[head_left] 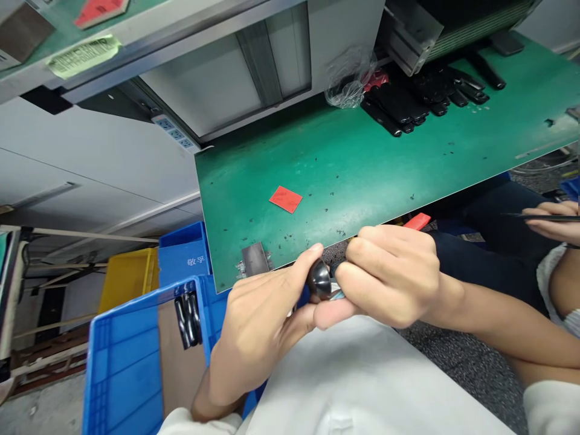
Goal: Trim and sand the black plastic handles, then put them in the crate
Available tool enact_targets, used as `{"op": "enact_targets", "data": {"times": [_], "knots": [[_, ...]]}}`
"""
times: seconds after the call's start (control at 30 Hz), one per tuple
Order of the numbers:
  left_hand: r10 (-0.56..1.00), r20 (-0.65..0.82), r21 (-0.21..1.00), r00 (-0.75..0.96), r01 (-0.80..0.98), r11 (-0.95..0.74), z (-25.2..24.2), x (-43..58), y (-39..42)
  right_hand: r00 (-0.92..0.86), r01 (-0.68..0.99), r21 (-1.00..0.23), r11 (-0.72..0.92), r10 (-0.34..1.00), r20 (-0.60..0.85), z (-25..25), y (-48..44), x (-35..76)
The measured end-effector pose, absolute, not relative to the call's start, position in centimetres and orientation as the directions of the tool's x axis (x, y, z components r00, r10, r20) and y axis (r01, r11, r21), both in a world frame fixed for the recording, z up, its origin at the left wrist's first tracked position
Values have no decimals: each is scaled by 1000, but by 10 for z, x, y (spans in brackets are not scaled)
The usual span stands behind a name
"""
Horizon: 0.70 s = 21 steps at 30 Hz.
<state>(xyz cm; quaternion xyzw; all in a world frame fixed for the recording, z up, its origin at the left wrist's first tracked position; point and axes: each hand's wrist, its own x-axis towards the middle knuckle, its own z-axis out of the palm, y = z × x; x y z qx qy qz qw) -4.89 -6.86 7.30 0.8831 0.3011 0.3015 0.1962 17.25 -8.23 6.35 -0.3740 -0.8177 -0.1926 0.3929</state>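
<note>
My left hand [260, 320] is closed around a glossy black part with a rounded end [319, 280], its thumb pressing along the top. The rest of the part is hidden by my fingers. My right hand [389, 275] is curled tight against it, gripping a red-handled tool [417, 222] whose end sticks out behind the knuckles. A pale metallic edge shows between the two hands, but I cannot make out the tool's tip. Both hands are just off the front edge of the green table [362, 175], above my lap.
A red card [286, 199] and a small dark metal block [255, 260] lie on the table. Black molded parts [399, 103] are piled at the back beside a clear plastic bag [348, 78]. A blue crate [127, 362] holds several black pieces [188, 320]. At right is another person's hand [555, 220].
</note>
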Motion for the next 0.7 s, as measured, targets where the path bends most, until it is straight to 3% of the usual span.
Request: {"op": "enact_targets", "data": {"times": [0.1,0.2,0.27,0.43,0.7], "knots": [[704,358,672,613,354,-651,70,-47,-70,-381,762,-19,648,472,795,62,-82,172],[772,285,869,568,186,-458,62,-44,-72,-305,738,-151,657,525,795,62,-81,171],[797,262,931,545,73,-356,54,-42,-73,-251,721,-238,650,566,785,63,-81,170],[716,395,893,576,-59,-446,40,-40,-67,-301,647,-338,684,636,710,70,-80,168],[658,551,799,513,-95,-594,32,-37,-61,-409,667,-275,693,648,642,81,-82,170]]}}
